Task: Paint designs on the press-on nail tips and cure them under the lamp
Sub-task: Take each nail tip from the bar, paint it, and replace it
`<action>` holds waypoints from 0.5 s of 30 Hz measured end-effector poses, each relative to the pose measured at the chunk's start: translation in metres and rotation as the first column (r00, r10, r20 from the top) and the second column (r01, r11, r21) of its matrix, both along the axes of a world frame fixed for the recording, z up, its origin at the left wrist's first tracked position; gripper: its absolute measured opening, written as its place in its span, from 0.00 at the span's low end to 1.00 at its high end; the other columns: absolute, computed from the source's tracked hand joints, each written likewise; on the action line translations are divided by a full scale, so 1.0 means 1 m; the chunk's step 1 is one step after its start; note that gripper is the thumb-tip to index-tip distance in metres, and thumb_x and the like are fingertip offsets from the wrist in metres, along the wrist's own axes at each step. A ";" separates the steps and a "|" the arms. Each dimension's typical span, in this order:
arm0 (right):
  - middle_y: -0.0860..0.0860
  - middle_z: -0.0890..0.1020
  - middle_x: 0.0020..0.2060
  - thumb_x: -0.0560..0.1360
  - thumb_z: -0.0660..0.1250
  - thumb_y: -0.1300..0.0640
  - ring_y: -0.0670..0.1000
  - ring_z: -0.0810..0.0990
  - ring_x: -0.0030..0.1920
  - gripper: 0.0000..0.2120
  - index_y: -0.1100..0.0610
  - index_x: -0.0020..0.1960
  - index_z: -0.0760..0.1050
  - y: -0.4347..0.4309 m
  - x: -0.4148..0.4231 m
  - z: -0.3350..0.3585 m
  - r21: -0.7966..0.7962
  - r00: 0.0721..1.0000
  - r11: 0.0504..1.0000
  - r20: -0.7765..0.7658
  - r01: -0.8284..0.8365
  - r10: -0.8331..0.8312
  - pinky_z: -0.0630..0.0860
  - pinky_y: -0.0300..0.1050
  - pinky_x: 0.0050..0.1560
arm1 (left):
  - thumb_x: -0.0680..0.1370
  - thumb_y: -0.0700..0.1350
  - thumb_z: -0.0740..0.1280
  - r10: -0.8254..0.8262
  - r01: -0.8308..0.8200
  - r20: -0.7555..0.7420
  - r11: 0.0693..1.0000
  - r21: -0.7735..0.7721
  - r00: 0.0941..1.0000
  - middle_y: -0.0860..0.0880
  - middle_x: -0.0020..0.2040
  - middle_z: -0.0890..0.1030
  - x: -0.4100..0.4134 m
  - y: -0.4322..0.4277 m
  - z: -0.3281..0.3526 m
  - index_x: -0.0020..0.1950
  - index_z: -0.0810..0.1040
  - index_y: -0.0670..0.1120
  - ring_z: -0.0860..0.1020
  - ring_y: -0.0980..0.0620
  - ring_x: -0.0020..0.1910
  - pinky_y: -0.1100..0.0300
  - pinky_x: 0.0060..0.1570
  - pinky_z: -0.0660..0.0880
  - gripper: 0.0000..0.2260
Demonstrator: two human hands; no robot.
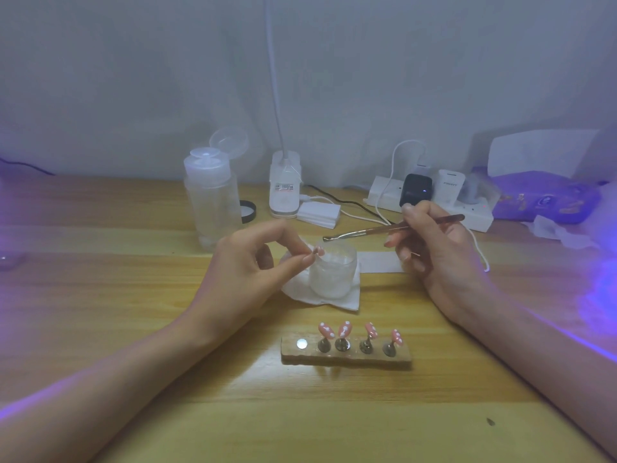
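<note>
The left hand [247,262] pinches a nail tip [317,251] by the jar [332,274] rim; the right hand [430,242] grips the brush [367,230].

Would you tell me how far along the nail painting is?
Done: four dotted pink tips stand on the wooden holder. In hand: the left hand pinches a fifth tip by the jar; the right hand holds the brush. Left: finishing it, filling the empty magnet spot, curing.

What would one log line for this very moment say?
left hand: pinches nail tip by jar | right hand: holds brush near jar | stand: four pink dotted tips, one slot bare
</note>
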State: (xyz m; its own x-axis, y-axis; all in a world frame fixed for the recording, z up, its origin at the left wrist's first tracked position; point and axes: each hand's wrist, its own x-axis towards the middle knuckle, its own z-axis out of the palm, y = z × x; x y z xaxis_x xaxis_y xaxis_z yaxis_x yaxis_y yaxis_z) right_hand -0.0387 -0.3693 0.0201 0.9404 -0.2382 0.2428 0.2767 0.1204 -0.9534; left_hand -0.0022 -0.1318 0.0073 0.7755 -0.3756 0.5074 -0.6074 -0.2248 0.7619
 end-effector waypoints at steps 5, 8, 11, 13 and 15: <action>0.55 0.83 0.30 0.78 0.67 0.53 0.46 0.72 0.24 0.15 0.49 0.33 0.70 0.001 0.001 -0.002 -0.047 1.000 0.999 -0.007 0.000 -0.001 0.63 0.32 0.23 | 0.74 0.44 0.75 0.010 -0.011 0.007 1.000 0.019 1.000 0.64 0.35 0.81 0.000 0.000 0.000 0.38 0.81 0.49 0.66 0.58 0.25 0.72 0.30 0.64 0.06; 0.54 0.83 0.30 0.77 0.68 0.51 0.45 0.73 0.25 0.15 0.48 0.33 0.71 0.000 0.001 -0.001 -0.018 1.000 1.000 0.014 0.002 -0.002 0.64 0.33 0.23 | 0.74 0.44 0.76 0.018 -0.018 0.022 0.999 0.029 1.000 0.66 0.31 0.77 -0.001 0.000 0.000 0.38 0.81 0.49 0.66 0.59 0.25 0.74 0.29 0.63 0.06; 0.55 0.83 0.31 0.76 0.69 0.50 0.46 0.74 0.25 0.14 0.47 0.32 0.73 0.002 0.000 -0.001 -0.048 0.999 0.998 0.018 -0.030 0.031 0.65 0.33 0.24 | 0.73 0.44 0.76 0.028 -0.028 0.026 0.999 0.034 0.999 0.65 0.30 0.77 0.000 0.000 -0.001 0.38 0.80 0.51 0.67 0.59 0.26 0.74 0.30 0.64 0.07; 0.55 0.83 0.30 0.78 0.67 0.53 0.46 0.72 0.24 0.16 0.48 0.32 0.71 0.001 0.000 -0.001 -0.044 1.000 0.999 0.002 0.007 -0.007 0.63 0.32 0.22 | 0.73 0.45 0.76 0.028 -0.029 0.023 0.999 0.032 0.999 0.65 0.31 0.77 0.000 0.000 0.000 0.37 0.80 0.51 0.67 0.59 0.25 0.74 0.30 0.64 0.07; 0.54 0.83 0.30 0.78 0.67 0.53 0.45 0.72 0.24 0.15 0.49 0.33 0.70 -0.001 0.000 -0.001 -0.022 1.000 1.000 0.009 0.020 -0.020 0.63 0.32 0.22 | 0.73 0.45 0.76 0.028 -0.029 0.019 0.999 0.031 0.999 0.64 0.32 0.78 0.001 0.000 0.000 0.37 0.80 0.52 0.67 0.59 0.26 0.73 0.30 0.64 0.07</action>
State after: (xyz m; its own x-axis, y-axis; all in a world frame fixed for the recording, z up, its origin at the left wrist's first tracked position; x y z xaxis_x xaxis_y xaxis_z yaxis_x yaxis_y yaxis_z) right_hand -0.0383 -0.3699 0.0192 0.9332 -0.2513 0.2568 0.2874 0.0933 -0.9533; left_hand -0.0016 -0.1318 0.0073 0.7765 -0.3693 0.5105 -0.6146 -0.2655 0.7428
